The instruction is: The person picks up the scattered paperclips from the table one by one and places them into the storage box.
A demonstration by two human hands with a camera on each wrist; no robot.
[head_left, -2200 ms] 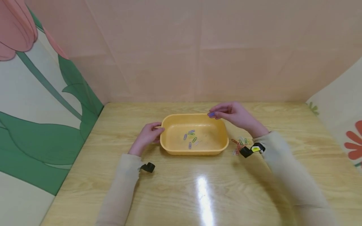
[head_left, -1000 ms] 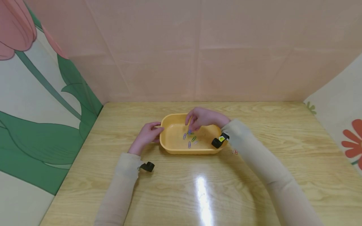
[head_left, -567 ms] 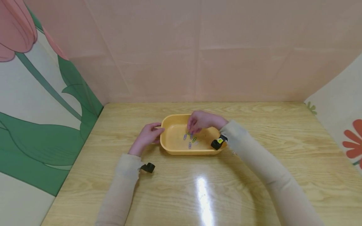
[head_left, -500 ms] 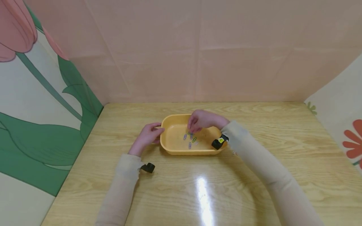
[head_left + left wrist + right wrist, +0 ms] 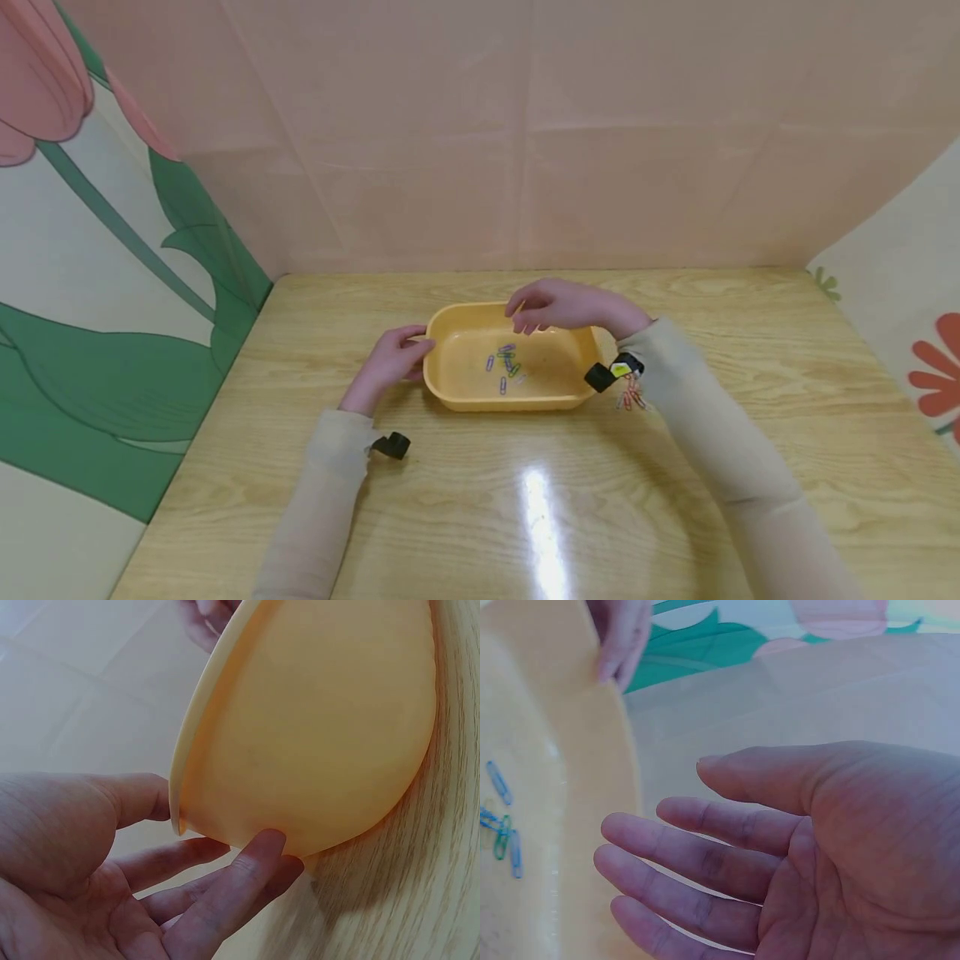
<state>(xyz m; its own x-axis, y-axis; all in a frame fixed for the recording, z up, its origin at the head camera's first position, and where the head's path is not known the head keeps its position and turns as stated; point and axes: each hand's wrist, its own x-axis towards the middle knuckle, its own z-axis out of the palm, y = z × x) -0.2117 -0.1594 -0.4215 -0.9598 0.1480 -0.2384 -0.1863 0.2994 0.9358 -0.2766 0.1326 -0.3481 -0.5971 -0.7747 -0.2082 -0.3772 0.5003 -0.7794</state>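
Note:
A yellow plastic basin (image 5: 525,403) stands on the table with several coloured paper clips (image 5: 513,369) lying on its bottom. At the basin's left end, my left hand (image 5: 392,357) holds the wall, thumb over the rim and fingers (image 5: 259,855) against the outside. My right hand (image 5: 558,305) is over the far right part of the basin. In the right wrist view its fingers (image 5: 705,866) are loosely extended, with nothing in them. Blue and green paper clips (image 5: 504,836) show inside the basin there.
Several more paper clips (image 5: 630,395), mostly red, lie on the wooden table (image 5: 450,500) right of the basin, partly hidden by the right wrist's black camera (image 5: 600,377). A pinkish wall covering (image 5: 420,167) rises behind the table, with flower-print panels at both sides.
My right hand came from the right with a blue-purple paper clip, lowered into the basin and let go. It has since risen back and to the right. My left hand stayed on the basin.

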